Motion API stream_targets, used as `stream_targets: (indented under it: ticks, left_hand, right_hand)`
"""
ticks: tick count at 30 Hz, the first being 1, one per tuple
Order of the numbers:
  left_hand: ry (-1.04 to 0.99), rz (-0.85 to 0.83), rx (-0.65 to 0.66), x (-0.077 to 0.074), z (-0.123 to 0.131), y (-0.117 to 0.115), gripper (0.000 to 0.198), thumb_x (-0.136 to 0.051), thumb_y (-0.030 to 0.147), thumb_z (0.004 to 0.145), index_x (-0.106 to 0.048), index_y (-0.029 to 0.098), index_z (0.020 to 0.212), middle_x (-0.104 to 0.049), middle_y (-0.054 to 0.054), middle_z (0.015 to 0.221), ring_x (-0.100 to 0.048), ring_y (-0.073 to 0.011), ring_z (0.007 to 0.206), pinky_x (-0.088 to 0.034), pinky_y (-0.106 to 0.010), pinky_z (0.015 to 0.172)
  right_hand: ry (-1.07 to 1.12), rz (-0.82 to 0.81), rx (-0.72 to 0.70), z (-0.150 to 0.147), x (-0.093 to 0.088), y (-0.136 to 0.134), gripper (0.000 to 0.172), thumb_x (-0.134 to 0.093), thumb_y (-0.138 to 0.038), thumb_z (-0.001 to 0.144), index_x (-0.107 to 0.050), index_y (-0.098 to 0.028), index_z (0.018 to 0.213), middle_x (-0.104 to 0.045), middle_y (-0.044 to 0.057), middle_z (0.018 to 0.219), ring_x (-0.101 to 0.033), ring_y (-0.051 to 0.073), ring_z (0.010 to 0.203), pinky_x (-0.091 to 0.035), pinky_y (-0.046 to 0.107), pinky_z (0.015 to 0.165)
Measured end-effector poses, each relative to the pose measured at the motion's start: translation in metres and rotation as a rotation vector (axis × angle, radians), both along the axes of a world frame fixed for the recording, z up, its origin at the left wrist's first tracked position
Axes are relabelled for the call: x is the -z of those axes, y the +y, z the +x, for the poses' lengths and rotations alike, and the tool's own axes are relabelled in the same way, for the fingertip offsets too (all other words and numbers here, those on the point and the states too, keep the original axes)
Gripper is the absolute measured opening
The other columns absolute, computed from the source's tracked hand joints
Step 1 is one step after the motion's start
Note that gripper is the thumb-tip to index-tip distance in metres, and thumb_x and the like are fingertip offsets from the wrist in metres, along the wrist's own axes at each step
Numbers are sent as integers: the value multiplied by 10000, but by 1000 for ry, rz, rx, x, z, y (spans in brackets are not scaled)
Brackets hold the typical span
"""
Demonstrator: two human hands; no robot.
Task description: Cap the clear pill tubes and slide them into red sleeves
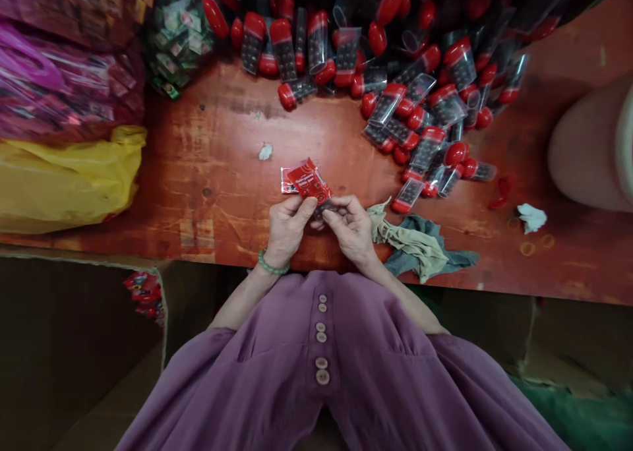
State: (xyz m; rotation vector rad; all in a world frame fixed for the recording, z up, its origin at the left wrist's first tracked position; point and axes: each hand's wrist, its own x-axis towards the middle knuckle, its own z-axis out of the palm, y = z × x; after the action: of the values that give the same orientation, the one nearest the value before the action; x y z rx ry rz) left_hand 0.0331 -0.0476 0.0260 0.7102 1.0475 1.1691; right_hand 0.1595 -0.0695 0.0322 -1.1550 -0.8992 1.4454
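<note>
Left hand (285, 230) and right hand (355, 232) pinch 1 flat, red printed packet (309, 179).
Both slant inward, thumbs uppermost, partly hiding its dark lower end; lettering is blurred.

Red packet (307, 178), white lettering, top leaning left, held at lower end

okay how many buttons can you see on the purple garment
6: two upper buttons, two middle buttons and two lower buttons, in a column down the garment. Others may be hidden.
</note>
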Motion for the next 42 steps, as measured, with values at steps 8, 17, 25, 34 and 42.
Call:
stream_targets:
  ticks: [8, 17, 25, 34, 42]
  left_hand:
    - [-174, -18, 7, -14, -3, 12, 359, -806, 493, 732, -757, 197, 929, -779, -75, 992, -738, -222, 946, -581, -336, 829]
    - [-130, -1, 152, -8, 5, 1, 314, -714, 490, 826, -763, 197, 927, -764, -92, 1111, -724, -223, 988, -573, -273, 703]
    - [-128, -78, 174, -2, 8, -4, 363, -675, 535, 845, -761, 194, 934, -768, -83, 1080, -669, -107, 692, -465, -194, 514]
    - [-207, -57, 13, -14, 5, 2, 450, -691, 607, 802, -733, 205, 999, -771, -102, 1068, -727, -240, 1002, -590, -307, 726]
    - [-197, 49, 46, -10, 7, -5, 381, -692, 556, 827, -749, 202, 955, -767, -103, 1090, -708, -267, 1084, -591, -373, 879]
  right_hand:
    - [-26, -18, -102, -2, -3, 2, 289, -736, -430, 835, -628, -240, 1025, -708, -28, 902, -706, 93, 678, -623, 253, 688]
    - [-84, 73, -42, -1, -3, 1, 253, -723, -428, 851, -584, -255, 972, -685, -31, 865, -688, 107, 717, -625, 256, 680]
    - [-44, 88, 48, -1, -4, 1, 348, -778, -399, 806, -469, -254, 877, -662, -39, 949, -675, 73, 721, -592, 193, 630]
    - [-52, -52, -37, -7, -5, 4, 402, -780, -493, 767, -476, -255, 877, -661, -58, 784, -687, 102, 629, -620, 263, 653]
    - [-123, -13, 17, -4, -3, 2, 388, -801, -484, 743, -511, -252, 852, -678, -33, 805, -687, 125, 705, -607, 278, 689]
